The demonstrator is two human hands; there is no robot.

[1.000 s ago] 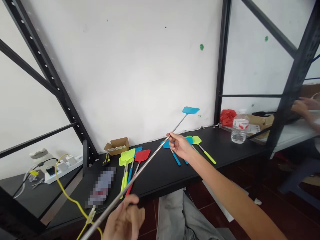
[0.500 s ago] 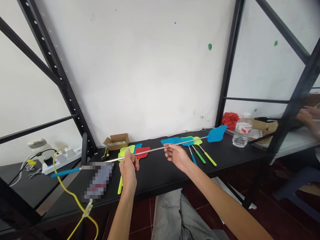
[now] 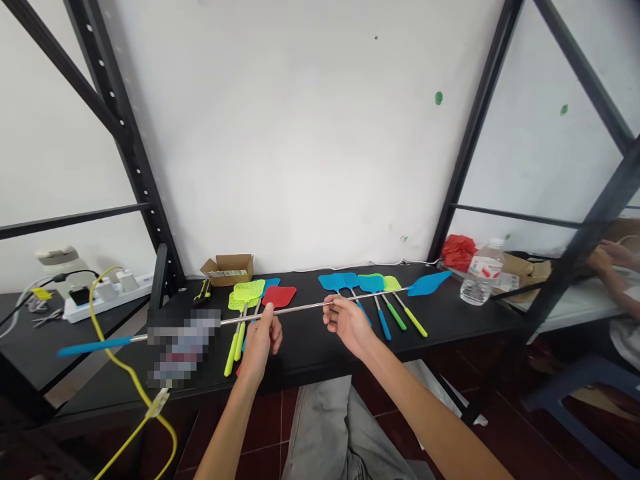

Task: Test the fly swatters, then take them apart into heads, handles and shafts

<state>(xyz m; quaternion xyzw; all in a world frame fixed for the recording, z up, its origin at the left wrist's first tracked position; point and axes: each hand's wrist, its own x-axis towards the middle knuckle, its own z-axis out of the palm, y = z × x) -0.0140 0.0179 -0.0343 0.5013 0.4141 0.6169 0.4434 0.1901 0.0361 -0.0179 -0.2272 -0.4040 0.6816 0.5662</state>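
A long blue fly swatter (image 3: 305, 307) with a thin metal shaft stretches across my view above the black table. Its blue handle points left and its blue paddle, turned partly edge-on, is at the right. My left hand (image 3: 263, 337) is closed around the shaft, thumb on top. Further right, my right hand (image 3: 347, 323) pinches the same shaft between thumb and fingers. Behind my left hand lie yellow-green swatters (image 3: 249, 291) and a red swatter (image 3: 280, 296). Past my right hand are several blue, green and yellow-green swatters (image 3: 373, 283).
A small cardboard box (image 3: 228, 267) stands near the wall. At left are a power strip (image 3: 110, 297), a yellow cable (image 3: 137, 385) and a blurred-out flat item (image 3: 185, 350). A water bottle (image 3: 483, 273) and a red plastic bag (image 3: 459, 252) stand right. Another person's hands (image 3: 607, 259) show beyond the rack post.
The held swatter's handle end now reaches farther left, and its paddle has rotated from face-on to more edge-on. Both hands keep their hold on the shaft. The camera view has shifted slightly.
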